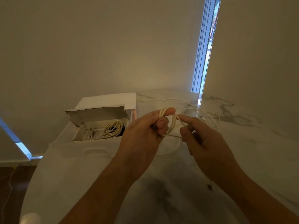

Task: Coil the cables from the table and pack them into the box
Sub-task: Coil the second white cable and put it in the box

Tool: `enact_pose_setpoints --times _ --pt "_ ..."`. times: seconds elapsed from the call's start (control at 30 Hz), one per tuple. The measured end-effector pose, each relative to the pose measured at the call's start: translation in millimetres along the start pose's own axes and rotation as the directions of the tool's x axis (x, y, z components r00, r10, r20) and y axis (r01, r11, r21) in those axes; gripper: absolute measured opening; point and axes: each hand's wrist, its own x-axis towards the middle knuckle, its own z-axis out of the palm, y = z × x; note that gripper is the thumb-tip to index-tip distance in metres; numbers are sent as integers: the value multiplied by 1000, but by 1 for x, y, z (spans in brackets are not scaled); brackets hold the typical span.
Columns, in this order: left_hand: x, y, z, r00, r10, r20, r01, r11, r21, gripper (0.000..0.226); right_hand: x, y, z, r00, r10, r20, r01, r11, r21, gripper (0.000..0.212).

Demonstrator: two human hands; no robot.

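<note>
Cables first: one white cable (169, 122) is up in my hands, half wound, and its loose tail (208, 115) trails back over the marble surface (161, 199) toward the wall. Only got the head view, so that's all I'm going on.

Left hand (145, 135) is acting as the spool. The loops hang around its fingertips, with the thumb curled in against them, so I'd call it closed on the coil rather than spread. Makes sense to hold it up off the surface like that, since the slack can feed in without dragging.

Right hand (202, 139) is mostly curled, index finger pointing out, pinching the strand right beside the coil. Looks to me like it's guiding the next wrap around. A connector end (210, 187) dangles below the right wrist, bit blurry though.

Cardboard box (100, 126) sits open to the left, flap up, with a finished coiled cable (111, 129) already inside. So I'd guess we're partway: at least one packed, this one mid-wind. There's a lot of slack left on the surface, so a snag is the thing I'd watch for.
</note>
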Motion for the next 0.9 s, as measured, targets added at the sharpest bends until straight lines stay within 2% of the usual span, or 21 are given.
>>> enact_pose_setpoints --times 0.23,0.4,0.53,0.7,0.9 --pt "-3 5 -1 994 101 -36 -101 995 -7 47 -4 -5 7 998 13 55 -16 998 61 38" --pt "-2 11 -2 971 197 -138 -203 979 -29 47 -10 -6 11 993 39 110 -40 999 7 47" --pt "4 15 -12 950 204 -236 -222 974 -51 36 -17 -11 15 979 17 202 -9 999 -38 42" --pt "10 5 -14 938 253 -239 -237 967 95 29 -18 -18 10 983 4 186 17 993 -114 16" --pt "11 -4 -18 927 331 -178 -253 901 353 25 -22 -26 4 970 -99 222 146 968 -205 14"
